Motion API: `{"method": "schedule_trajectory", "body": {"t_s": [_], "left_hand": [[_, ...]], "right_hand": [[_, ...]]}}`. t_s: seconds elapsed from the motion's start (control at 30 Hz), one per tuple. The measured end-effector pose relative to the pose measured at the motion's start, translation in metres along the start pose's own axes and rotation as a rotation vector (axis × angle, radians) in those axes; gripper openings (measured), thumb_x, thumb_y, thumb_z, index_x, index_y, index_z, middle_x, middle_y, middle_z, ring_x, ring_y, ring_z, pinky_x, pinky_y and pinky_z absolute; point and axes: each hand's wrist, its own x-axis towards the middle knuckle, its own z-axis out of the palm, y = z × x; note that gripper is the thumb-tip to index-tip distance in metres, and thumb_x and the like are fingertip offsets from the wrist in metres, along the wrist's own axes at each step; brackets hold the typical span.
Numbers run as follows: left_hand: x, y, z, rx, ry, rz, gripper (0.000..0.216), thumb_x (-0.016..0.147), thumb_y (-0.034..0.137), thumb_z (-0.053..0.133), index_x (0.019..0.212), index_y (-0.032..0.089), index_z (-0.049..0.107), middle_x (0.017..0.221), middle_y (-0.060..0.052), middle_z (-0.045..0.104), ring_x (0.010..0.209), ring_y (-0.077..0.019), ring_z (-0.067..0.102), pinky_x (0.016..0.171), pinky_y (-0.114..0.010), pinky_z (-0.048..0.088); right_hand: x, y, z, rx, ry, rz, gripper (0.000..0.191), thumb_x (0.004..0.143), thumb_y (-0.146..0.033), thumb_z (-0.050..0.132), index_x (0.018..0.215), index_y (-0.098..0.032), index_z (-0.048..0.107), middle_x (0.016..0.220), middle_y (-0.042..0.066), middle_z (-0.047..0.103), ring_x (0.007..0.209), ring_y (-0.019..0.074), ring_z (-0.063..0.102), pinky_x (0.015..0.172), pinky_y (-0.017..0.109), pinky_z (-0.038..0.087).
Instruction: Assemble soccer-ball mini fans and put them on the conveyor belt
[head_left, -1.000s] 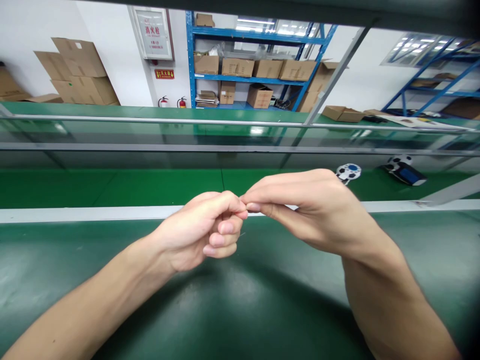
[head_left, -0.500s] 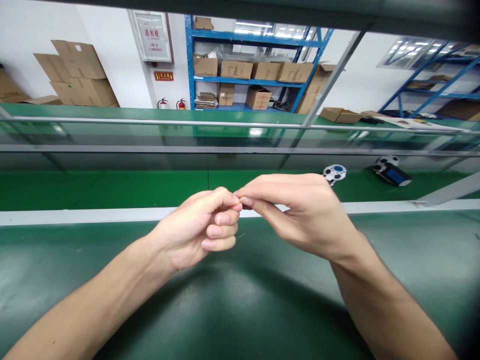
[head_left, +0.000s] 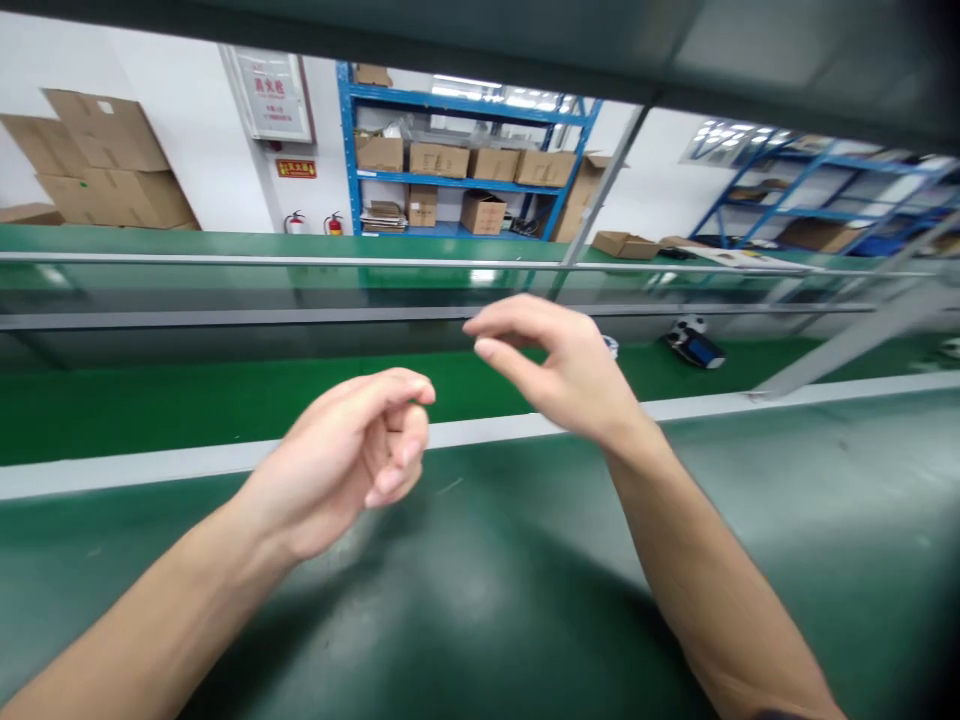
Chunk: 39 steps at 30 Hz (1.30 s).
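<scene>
My left hand [head_left: 341, 465] hovers over the dark green bench mat [head_left: 487, 600], its fingers curled in and its thumb pressed to the forefinger; whatever the pinch holds is too small to make out. My right hand [head_left: 551, 372] is raised higher and to the right, over the white strip [head_left: 150, 466], with bent fingers and a small gap between thumb and forefinger, and nothing shows in it. The two hands are apart. A thin pale sliver [head_left: 450, 487] lies on the mat just right of my left hand.
Beyond the white strip runs a bright green belt [head_left: 187, 400]. On it at the right lies a small blue and white object with a football pattern [head_left: 694, 343]. Metal rails [head_left: 225, 318] cross behind, then blue shelving [head_left: 450, 150] with cardboard boxes.
My hands, pinched together fingertip to fingertip before, have drawn apart. The right hand rose and loosened; the left dropped slightly left. The view has swung to the right.
</scene>
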Motion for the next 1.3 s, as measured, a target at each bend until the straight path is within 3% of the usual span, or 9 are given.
{"method": "schedule_trajectory", "body": {"t_s": [0.2,0.27,0.37,0.67,0.8,0.93,1.03,1.17,1.3], "left_hand": [[-0.010,0.011,-0.012,0.101,0.052,0.270,0.016,0.084,0.015,0.043,0.072,0.019,0.053,0.041,0.002,0.049,0.033,-0.0113,0.042,0.037,-0.020,0.038],[-0.012,0.013,-0.012,0.156,0.043,0.298,0.018,0.084,0.019,0.040,0.071,0.019,0.053,0.041,0.000,0.051,0.036,-0.0131,0.046,0.040,-0.022,0.040],[-0.013,0.012,-0.007,0.327,0.039,0.239,0.013,0.083,0.022,0.045,0.076,0.019,0.055,0.044,0.000,0.055,0.039,-0.0135,0.048,0.043,-0.022,0.041],[0.022,-0.022,-0.022,1.136,0.212,0.276,0.018,0.088,0.037,0.052,0.088,0.022,0.063,0.074,-0.001,0.065,0.066,-0.0153,0.057,0.060,-0.025,0.040],[0.053,-0.050,-0.031,0.807,0.191,0.093,0.038,0.088,0.051,0.053,0.098,0.015,0.062,0.101,-0.012,0.068,0.083,-0.0225,0.065,0.064,-0.030,0.047],[0.063,-0.074,-0.024,0.280,0.042,0.047,0.050,0.084,0.056,0.062,0.108,0.013,0.057,0.109,-0.015,0.067,0.095,-0.0238,0.066,0.080,-0.035,0.053],[0.061,-0.081,-0.023,0.203,0.021,0.101,0.054,0.082,0.058,0.065,0.113,0.015,0.054,0.109,-0.012,0.066,0.094,-0.0236,0.065,0.084,-0.038,0.053],[0.056,-0.088,-0.033,0.449,-0.087,0.157,0.052,0.087,0.057,0.059,0.119,0.017,0.053,0.124,-0.012,0.061,0.111,-0.0245,0.058,0.098,-0.038,0.045],[0.047,-0.092,-0.038,0.589,-0.180,0.142,0.049,0.094,0.055,0.047,0.126,0.017,0.050,0.127,-0.012,0.059,0.116,-0.0258,0.054,0.101,-0.039,0.042]], "right_hand": [[-0.015,0.139,-0.041,-0.484,0.181,1.054,0.046,0.094,-0.042,0.048,0.132,-0.016,0.056,0.135,0.018,0.057,0.120,0.0283,0.058,0.101,0.041,0.043],[-0.029,0.166,-0.034,-0.472,0.132,1.210,0.061,0.089,-0.050,0.056,0.124,0.000,0.059,0.123,0.031,0.060,0.115,0.0371,0.060,0.095,0.046,0.046],[-0.041,0.182,-0.007,-0.408,0.047,1.290,0.060,0.078,-0.051,0.069,0.108,0.001,0.068,0.110,0.030,0.066,0.106,0.0357,0.064,0.086,0.039,0.049],[-0.031,0.142,0.025,-0.208,-0.029,1.057,0.042,0.086,-0.037,0.050,0.106,-0.005,0.070,0.095,0.017,0.071,0.087,0.0251,0.066,0.072,0.029,0.045],[-0.052,0.068,0.049,-0.068,-0.072,0.796,0.055,0.081,-0.039,0.058,0.132,-0.019,0.057,0.088,0.003,0.069,0.080,0.0185,0.063,0.073,0.027,0.046],[-0.075,0.008,0.070,0.083,-0.042,0.453,0.076,0.077,-0.035,0.065,0.146,-0.016,0.040,0.091,0.005,0.066,0.076,0.0197,0.061,0.074,0.034,0.050],[-0.075,0.000,0.067,0.196,-0.022,0.408,0.078,0.081,-0.042,0.064,0.149,-0.019,0.033,0.108,0.010,0.062,0.081,0.0200,0.061,0.074,0.036,0.052],[-0.060,0.012,0.053,0.373,-0.007,0.398,0.062,0.094,-0.050,0.048,0.147,-0.020,0.034,0.134,0.013,0.051,0.111,0.0218,0.056,0.091,0.037,0.049],[-0.053,0.018,0.057,0.494,-0.088,0.441,0.043,0.097,-0.051,0.041,0.121,-0.018,0.054,0.116,0.007,0.062,0.104,0.0189,0.057,0.092,0.032,0.044]]}}
